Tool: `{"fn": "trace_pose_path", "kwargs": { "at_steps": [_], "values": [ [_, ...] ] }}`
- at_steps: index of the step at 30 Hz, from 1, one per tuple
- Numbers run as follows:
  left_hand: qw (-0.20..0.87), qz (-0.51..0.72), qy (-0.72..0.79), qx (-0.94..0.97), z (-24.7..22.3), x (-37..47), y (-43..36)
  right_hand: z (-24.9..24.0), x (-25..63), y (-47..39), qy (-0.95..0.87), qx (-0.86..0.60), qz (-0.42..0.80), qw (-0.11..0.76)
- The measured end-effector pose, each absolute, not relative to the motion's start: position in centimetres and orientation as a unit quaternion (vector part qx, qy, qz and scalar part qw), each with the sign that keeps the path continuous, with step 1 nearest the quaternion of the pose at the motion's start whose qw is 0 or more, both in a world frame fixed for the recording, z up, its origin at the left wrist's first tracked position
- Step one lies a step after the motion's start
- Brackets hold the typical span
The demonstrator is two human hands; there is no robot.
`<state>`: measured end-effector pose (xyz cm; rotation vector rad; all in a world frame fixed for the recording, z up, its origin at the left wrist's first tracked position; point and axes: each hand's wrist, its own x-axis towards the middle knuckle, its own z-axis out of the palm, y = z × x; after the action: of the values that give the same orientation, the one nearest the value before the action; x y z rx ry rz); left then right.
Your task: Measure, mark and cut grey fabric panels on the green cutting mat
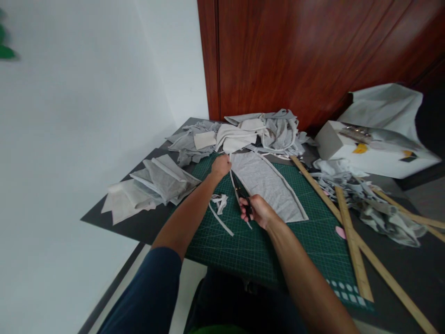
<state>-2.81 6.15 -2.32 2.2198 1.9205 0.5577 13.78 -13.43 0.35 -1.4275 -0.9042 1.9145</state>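
Observation:
A grey fabric piece (269, 185) with pale edging lies on the green cutting mat (239, 253). At its upper left corner, my left hand (221, 166) is closed on the fabric edge. My right hand (257, 211) grips black scissors (247, 207) by the handles, their blades pointing up and away along the fabric's left edge. A narrow pale strip hangs beside the blades, its lower end below my right hand. Left of the scissors, a small white scrap (219, 202) and a loose curved strip (221, 221) rest on the mat.
Fabric piles (239, 134) line the back, with folded grey cloth (162, 178) at the left. Wooden rulers (352, 246) cross at the right, near scraps (385, 218). A white box (375, 150) stands back right. A pink piece (340, 232) lies beside the rulers.

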Motion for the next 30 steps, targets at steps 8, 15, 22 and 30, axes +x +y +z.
{"fn": "trace_pose_path", "kwargs": {
  "at_steps": [8,15,22,30],
  "values": [
    [0.045,0.214,0.554,0.803,-4.9,-3.2,5.9,1.6,20.3,-14.4,-0.512,-0.583,0.540,0.327],
    [0.045,0.180,0.559,0.808,-4.0,-2.1,4.3,-1.6,23.8,-10.4,-0.635,-0.734,0.087,0.224],
    [0.068,0.157,0.550,0.818,-3.7,-0.9,1.1,-2.0,25.9,-13.7,-0.630,-0.762,0.063,0.135],
    [0.082,0.162,0.500,0.847,-3.6,0.3,-3.4,0.1,28.7,-18.1,-0.596,-0.783,0.109,0.139]
  ]
}}
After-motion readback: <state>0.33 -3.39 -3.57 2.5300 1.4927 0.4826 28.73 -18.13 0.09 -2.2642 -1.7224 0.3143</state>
